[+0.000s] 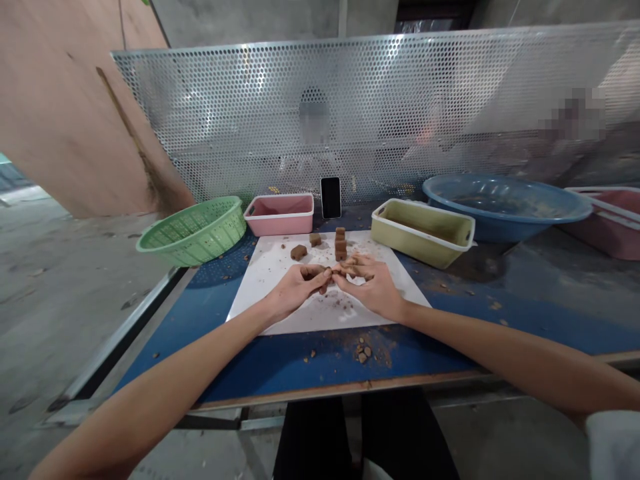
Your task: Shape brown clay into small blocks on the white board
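My left hand (296, 288) and my right hand (374, 287) meet over a white board (280, 320). Both pinch a small lump of brown clay (324, 289) between the fingertips, which hide most of its shape. Clay smears show on my fingers. Just beyond my right hand, a stepped brown clay piece (341, 244) stands upright. Farther to the left on the board lie a flat, angular clay piece (299, 252) and a smaller clay block (315, 239). Crumbs are scattered around them.
Behind the board stand a green basket (200, 233), a pink bin (283, 223), a black-screened phone (331, 198), an olive bin (415, 237) and a blue basin (510, 227). Clay bits (363, 352) lie near the blue table's front edge. A perforated metal panel (260, 113) rises behind.
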Available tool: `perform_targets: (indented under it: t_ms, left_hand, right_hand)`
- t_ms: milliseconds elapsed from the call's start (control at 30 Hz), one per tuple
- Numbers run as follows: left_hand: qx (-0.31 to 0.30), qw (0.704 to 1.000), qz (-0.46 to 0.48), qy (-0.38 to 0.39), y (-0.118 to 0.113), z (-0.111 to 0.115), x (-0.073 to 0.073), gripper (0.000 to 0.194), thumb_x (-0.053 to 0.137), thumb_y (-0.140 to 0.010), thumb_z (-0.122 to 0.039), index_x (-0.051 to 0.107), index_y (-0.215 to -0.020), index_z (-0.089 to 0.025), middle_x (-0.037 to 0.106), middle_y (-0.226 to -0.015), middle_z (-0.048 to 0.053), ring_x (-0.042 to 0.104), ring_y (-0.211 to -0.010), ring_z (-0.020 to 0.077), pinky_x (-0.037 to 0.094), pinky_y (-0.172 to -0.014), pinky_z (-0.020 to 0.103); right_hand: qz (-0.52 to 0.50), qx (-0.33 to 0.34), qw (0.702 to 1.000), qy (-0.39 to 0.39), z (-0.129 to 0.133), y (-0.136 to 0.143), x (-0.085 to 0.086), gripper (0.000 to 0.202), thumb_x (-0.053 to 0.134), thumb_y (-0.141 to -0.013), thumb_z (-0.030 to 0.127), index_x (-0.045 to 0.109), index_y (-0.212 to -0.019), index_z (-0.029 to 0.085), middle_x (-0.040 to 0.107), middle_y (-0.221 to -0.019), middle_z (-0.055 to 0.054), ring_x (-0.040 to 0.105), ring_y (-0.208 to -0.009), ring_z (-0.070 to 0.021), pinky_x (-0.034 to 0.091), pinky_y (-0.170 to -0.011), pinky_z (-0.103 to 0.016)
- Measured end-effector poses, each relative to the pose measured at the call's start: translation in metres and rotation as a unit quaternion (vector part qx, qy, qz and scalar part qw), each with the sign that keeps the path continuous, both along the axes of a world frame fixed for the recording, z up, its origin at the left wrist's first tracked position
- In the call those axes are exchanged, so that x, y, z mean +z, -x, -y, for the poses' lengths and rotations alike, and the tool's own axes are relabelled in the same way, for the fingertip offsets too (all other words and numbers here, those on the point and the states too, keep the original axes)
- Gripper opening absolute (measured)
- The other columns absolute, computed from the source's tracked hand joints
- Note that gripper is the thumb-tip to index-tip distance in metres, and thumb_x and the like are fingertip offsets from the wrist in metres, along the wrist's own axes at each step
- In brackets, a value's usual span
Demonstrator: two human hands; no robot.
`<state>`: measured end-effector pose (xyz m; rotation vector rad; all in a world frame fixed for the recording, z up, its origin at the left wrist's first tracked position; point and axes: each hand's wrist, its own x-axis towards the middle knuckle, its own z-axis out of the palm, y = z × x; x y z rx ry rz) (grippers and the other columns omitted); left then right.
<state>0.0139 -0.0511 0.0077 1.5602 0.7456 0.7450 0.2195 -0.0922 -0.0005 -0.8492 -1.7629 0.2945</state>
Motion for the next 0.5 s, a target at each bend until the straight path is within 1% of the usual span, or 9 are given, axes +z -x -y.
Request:
perform_targets:
  t_ms: [67,167,267,333,400,500]
  left_hand:
    - [-0.008,1.000,0.009,0.012,0.000,0.000,0.001,0.050,0.079,-0.086,-0.063,0.074,-0.081,-0.013,0.060,-0.073,0.002,0.050,-0.071,0.0133,0.035,-0.067,0.029]
    - [-0.026,0.998,0.038,0.042,0.002,0.000,0.004,0.049,0.082,-0.084,-0.061,0.073,-0.079,-0.013,0.062,-0.075,0.003,0.053,-0.075,0.0139,0.038,-0.071,0.029]
    - [-0.025,0.996,0.067,0.056,0.003,-0.002,0.008,0.047,0.087,-0.081,-0.057,0.074,-0.077,-0.013,0.063,-0.075,0.004,0.055,-0.078,0.0143,0.041,-0.076,0.030]
    - [-0.005,0.996,0.079,0.048,0.005,-0.005,0.009,0.045,0.088,-0.080,-0.055,0.074,-0.075,-0.012,0.063,-0.075,0.004,0.055,-0.076,0.0137,0.042,-0.076,0.030]
    - [0.030,0.996,0.081,0.034,0.008,-0.010,0.009,0.044,0.089,-0.079,-0.054,0.074,-0.074,-0.013,0.063,-0.075,0.003,0.053,-0.072,0.0128,0.041,-0.072,0.029]
    - [0.087,0.994,0.062,-0.007,0.015,-0.021,0.006,0.042,0.088,-0.080,-0.054,0.076,-0.078,-0.013,0.066,-0.080,0.005,0.052,-0.071,0.0128,0.040,-0.070,0.029]
  right_hand:
    - [-0.018,0.000,0.999,0.026,-0.001,0.000,-0.001,0.017,0.071,-0.096,0.035,0.079,-0.086,0.024,0.077,-0.083,-0.002,0.070,-0.081,-0.0213,0.056,-0.082,-0.041]
    - [-0.058,-0.009,0.997,0.048,-0.004,-0.002,-0.001,0.019,0.070,-0.097,0.037,0.076,-0.084,0.024,0.075,-0.085,-0.002,0.068,-0.082,-0.0206,0.056,-0.081,-0.038]
    - [-0.070,0.016,0.996,0.053,-0.007,-0.008,-0.001,0.018,0.067,-0.099,0.038,0.072,-0.091,0.023,0.071,-0.089,-0.003,0.065,-0.085,-0.0197,0.054,-0.083,-0.037]
    - [-0.053,0.038,0.996,0.063,-0.008,-0.012,0.000,0.019,0.061,-0.104,0.039,0.067,-0.097,0.023,0.067,-0.093,-0.003,0.062,-0.088,-0.0190,0.052,-0.085,-0.036]
    - [-0.036,0.052,0.995,0.071,-0.011,-0.017,-0.002,0.021,0.051,-0.108,0.041,0.060,-0.100,0.023,0.061,-0.095,-0.003,0.058,-0.088,-0.0181,0.050,-0.084,-0.035]
    - [-0.007,0.068,0.995,0.075,-0.015,-0.023,-0.005,0.029,0.039,-0.112,0.044,0.051,-0.094,0.024,0.055,-0.090,-0.002,0.053,-0.083,-0.0173,0.046,-0.080,-0.034]
